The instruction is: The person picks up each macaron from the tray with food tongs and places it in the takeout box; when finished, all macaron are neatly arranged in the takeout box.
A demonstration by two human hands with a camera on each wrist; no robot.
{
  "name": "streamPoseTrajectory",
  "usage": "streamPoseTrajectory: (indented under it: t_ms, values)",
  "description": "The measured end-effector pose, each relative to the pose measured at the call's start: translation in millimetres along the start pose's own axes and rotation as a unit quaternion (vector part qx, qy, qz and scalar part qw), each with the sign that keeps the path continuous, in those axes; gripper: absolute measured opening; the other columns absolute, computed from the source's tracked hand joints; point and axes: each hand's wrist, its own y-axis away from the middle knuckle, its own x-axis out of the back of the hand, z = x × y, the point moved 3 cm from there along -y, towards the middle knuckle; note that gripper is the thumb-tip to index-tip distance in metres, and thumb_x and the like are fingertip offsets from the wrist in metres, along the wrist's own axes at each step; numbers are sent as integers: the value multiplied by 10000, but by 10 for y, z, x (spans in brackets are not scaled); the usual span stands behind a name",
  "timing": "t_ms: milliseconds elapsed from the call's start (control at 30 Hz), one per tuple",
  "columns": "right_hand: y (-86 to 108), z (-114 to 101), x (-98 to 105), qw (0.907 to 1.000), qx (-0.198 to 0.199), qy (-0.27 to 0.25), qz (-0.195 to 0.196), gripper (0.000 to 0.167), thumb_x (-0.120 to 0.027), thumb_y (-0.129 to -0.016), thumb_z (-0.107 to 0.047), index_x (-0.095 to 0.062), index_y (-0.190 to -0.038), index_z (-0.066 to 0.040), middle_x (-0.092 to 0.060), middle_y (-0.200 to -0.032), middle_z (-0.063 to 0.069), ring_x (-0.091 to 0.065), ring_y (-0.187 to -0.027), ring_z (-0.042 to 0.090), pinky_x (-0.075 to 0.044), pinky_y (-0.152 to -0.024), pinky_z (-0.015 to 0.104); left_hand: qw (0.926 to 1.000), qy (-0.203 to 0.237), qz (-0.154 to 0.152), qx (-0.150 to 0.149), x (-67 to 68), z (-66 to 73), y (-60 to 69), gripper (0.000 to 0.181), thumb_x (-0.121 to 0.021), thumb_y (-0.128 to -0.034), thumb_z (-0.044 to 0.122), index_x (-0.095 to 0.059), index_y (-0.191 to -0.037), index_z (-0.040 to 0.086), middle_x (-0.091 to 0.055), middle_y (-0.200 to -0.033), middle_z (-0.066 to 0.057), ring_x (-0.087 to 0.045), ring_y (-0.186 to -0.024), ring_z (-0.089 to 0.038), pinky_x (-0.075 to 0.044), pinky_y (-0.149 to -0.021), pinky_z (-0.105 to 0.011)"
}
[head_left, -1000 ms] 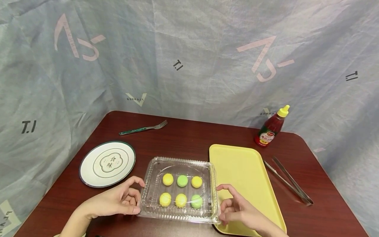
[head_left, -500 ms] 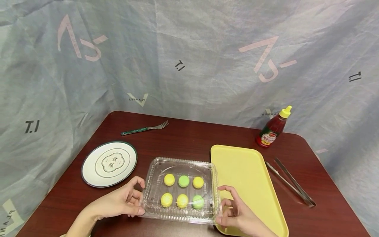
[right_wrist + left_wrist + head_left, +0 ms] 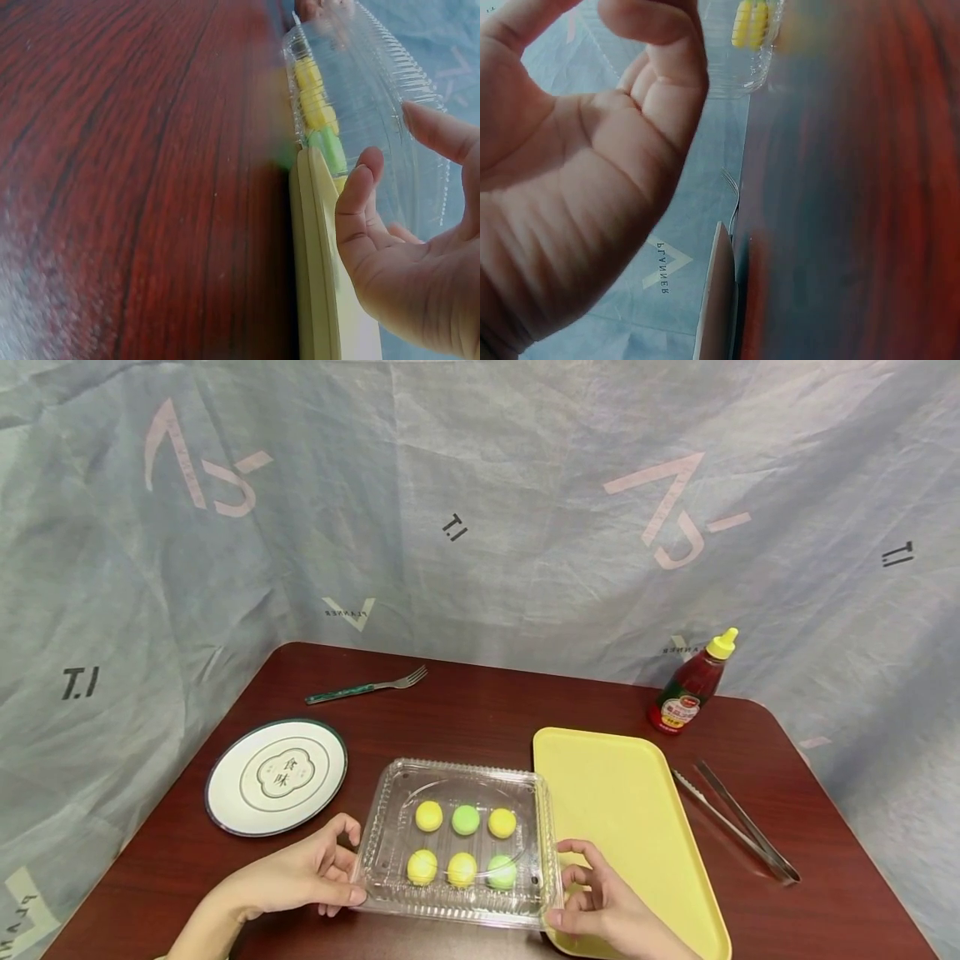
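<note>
A clear plastic clamshell box (image 3: 480, 781) lies at the near middle of the table, with several yellow macarons (image 3: 461, 869) and two green macarons (image 3: 465, 819) in two rows. My left hand (image 3: 311, 870) grips its near left corner, thumb on the rim and the other fingers curled beside it. At the near right corner, my right hand (image 3: 603, 897) holds the rim with its thumb, index finger bent along the side. In the right wrist view the box (image 3: 375, 90) is seen edge-on beyond the fingers. Whether the lid is partly raised I cannot tell.
A yellow tray (image 3: 615, 802) lies close on the box's right, metal tongs (image 3: 738, 827) beyond it. Behind the tongs stands a red sauce bottle (image 3: 686, 689). A white plate (image 3: 247, 777) is at the left, and a green-handled fork (image 3: 367, 685) lies farther back.
My thumbs have moved in onto the box's near corners, the right one shifting left onto the rim. Both index fingers have drawn slightly off the sides. The box has hardly moved.
</note>
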Motion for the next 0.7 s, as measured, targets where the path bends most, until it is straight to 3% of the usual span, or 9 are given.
streamPoseTrajectory:
  t_ms: [100,233,333,533,700]
  values:
    - [3,22,9,10000,-63,45,-35,590,-687,-922,-45,-297,-1338,105,-531,-942,46,-599,-719,93,-497,-671,235,9999,31,-59,154,0,-4,15,428,-651,-930,18,-273,-1120,-51,-662,-828,-52,-563,-612,-80,-456,-557,-174]
    - [-12,25,-7,9991,-103,-207,-362,393,-643,-943,-32,-407,-1142,211,-580,-851,-9,-563,-668,73,-480,-631,210,9995,-112,-217,181,1,-6,26,226,-622,-957,49,-466,-1019,-102,-624,-711,-262,-545,-572,-59,-449,-526,-167]
    - [-14,20,-22,9974,-193,-329,-615,312,-607,-963,-35,-453,-1010,232,-580,-767,-38,-536,-620,64,-455,-597,198,9990,-254,-363,96,0,-16,22,179,-597,-970,58,-561,-917,-109,-550,-732,-391,-534,-553,-46,-439,-498,-170]
    - [-13,26,-46,9944,-430,-399,-880,339,-565,-997,-77,-504,-963,254,-598,-712,-29,-560,-595,47,-463,-575,176,9989,-99,-455,66,6,-42,11,217,-581,-969,44,-579,-839,-129,-526,-718,-400,-507,-532,-38,-397,-477,-178]
    - [-16,28,-66,9908,-519,-727,-1012,372,-551,-1001,-72,-472,-948,288,-637,-747,-4,-591,-638,50,-496,-610,190,9989,67,-472,28,2,-56,0,210,-587,-957,30,-590,-863,-157,-516,-716,-425,-513,-528,-26,-390,-475,-175]
